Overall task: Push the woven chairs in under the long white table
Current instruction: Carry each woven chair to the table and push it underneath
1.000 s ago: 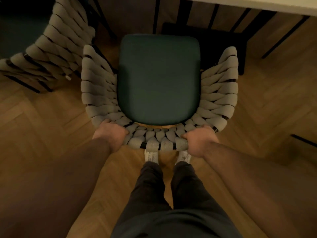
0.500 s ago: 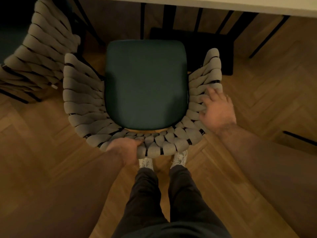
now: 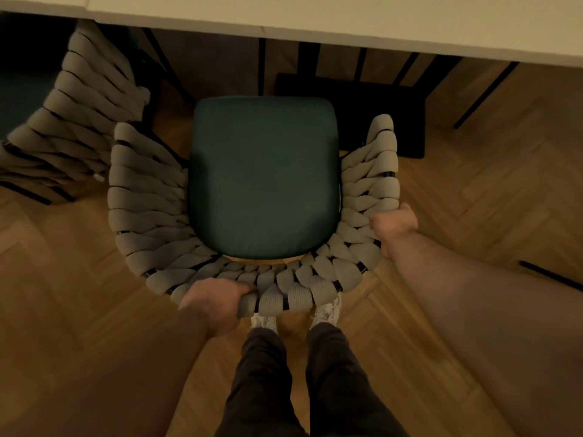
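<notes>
Both hands grasp the woven chair (image 3: 151,216) that stands straight ahead of the person: the left hand (image 3: 214,302) is clenched over the rope rim at the rear of the curved back, and the right hand (image 3: 392,223) is wrapped around the rim further round, where the back turns into the arm on its own side. Between the hands and just beyond them lies the dark green seat cushion (image 3: 265,178), fully in the open. Its front edge sits near the lip of the long white worktop (image 3: 347,17), which runs across well beyond both hands, but none of the seat looks to be beneath it, so this chair is judged not yet pushed in. Ahead of the seat, in the shadow under the worktop, thin black legs (image 3: 262,66) and a dark slab-like shape show, too dim to name for certain. Out past the left hand stands a second woven chair (image 3: 79,121), angled away, its far part reaching the shadow under the worktop; whether it is properly tucked in cannot be told. The person's feet in white shoes (image 3: 325,312) stand on the herringbone wooden floor (image 3: 473,184) directly below the chair back. What is left, as far as can be judged, is sliding this chair forward until the seat goes under the worktop, then probably straightening the neighbour
</notes>
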`<act>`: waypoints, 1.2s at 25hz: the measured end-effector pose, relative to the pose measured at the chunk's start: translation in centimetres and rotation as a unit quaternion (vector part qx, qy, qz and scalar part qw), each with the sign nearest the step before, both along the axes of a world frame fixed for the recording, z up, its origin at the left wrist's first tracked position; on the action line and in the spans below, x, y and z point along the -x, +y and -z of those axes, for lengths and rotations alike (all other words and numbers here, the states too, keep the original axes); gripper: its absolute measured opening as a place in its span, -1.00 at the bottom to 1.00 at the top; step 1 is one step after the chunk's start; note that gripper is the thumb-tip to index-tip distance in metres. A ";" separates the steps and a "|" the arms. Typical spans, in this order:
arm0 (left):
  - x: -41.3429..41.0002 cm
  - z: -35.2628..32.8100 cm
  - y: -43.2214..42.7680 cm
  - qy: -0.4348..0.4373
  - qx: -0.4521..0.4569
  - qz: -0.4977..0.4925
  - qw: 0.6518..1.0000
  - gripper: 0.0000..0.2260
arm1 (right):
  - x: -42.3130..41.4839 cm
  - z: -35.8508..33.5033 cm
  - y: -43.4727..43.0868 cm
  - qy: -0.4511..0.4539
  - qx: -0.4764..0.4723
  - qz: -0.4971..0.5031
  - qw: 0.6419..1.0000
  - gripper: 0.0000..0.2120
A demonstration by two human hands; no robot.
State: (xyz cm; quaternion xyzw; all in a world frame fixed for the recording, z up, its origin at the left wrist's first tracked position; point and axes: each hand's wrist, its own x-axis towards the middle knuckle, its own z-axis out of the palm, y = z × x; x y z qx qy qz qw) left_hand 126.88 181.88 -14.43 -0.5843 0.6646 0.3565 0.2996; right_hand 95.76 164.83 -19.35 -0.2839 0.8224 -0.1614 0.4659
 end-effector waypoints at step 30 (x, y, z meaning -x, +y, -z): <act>4.8 1.4 -8.7 -0.013 0.007 -0.028 0.999 -0.42 | -1.0 -4.0 3.0 0.229 0.075 -0.709 0.662 -0.11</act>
